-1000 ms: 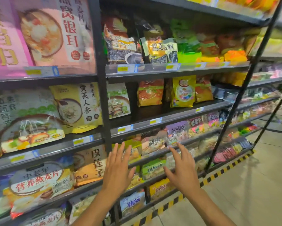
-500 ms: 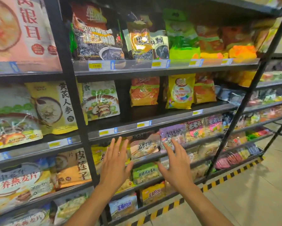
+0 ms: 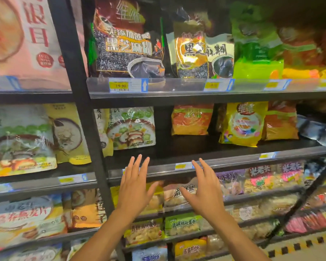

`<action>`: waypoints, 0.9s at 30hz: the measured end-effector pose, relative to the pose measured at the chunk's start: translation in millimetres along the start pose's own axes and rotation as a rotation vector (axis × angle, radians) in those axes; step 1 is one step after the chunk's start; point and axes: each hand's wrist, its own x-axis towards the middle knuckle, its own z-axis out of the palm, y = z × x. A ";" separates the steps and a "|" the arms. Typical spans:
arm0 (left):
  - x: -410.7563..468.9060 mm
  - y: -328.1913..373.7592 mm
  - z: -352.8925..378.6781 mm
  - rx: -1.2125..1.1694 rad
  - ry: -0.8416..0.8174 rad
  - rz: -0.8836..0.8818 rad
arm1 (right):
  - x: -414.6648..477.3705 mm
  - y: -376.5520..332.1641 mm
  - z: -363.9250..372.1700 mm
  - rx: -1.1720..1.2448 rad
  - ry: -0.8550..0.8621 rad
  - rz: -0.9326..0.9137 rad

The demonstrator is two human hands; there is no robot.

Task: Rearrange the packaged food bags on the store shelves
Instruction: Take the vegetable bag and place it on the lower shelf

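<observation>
My left hand [image 3: 134,187] and my right hand [image 3: 205,193] are raised side by side with fingers spread, both holding nothing, in front of the edge of the middle shelf [image 3: 224,162]. Just above the left hand stands a white bag with a food picture [image 3: 132,127]. An orange bag [image 3: 191,119] and a yellow bag [image 3: 242,124] stand further right on that shelf, with a bare dark gap between the white and orange bags. Between and below my hands lies a pale snack bag [image 3: 177,193] on the shelf underneath.
A black upright post [image 3: 79,102] divides the shelving left of my hands. On the upper shelf stand a dark sesame-paste bag [image 3: 126,40], a yellow-black bag [image 3: 198,53] and a green bag [image 3: 256,49]. Large cereal bags [image 3: 20,140] fill the left bay. Floor with hazard tape [image 3: 300,243] lies lower right.
Both hands have risen from the lower snack shelves to the middle shelf's edge, staying open. The view has moved closer to the shelving and shifted right.
</observation>
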 end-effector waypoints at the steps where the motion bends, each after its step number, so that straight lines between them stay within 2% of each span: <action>1: 6.7 -3.4 1.6 -0.001 0.007 -0.014 | 12.1 0.0 4.5 0.023 -0.009 -0.014; 7: 40.8 -15.0 12.7 0.026 0.045 -0.142 | 96.7 -5.7 25.6 0.172 -0.125 -0.083; 11: 58.7 -14.9 19.0 0.047 0.047 -0.268 | 163.9 -17.9 44.3 0.218 -0.334 -0.040; 13: 67.3 -16.8 21.0 0.055 0.041 -0.331 | 198.8 -22.6 63.1 0.331 -0.451 0.000; 16: 74.7 -18.1 23.2 0.052 0.035 -0.397 | 244.6 -31.0 96.1 0.454 -0.532 0.049; 19: 77.2 -20.3 27.3 0.056 0.044 -0.443 | 271.8 -41.4 129.7 0.760 -0.634 0.176; 21: 77.7 -23.1 28.6 0.083 0.070 -0.447 | 281.5 -46.4 148.7 0.765 -0.610 0.185; 24: 80.3 -25.3 24.7 0.048 0.092 -0.472 | 293.1 -42.1 169.3 0.542 -0.464 0.100; 27: 86.5 -27.4 21.4 -0.037 0.102 -0.514 | 296.5 -30.0 172.2 0.480 -0.464 0.034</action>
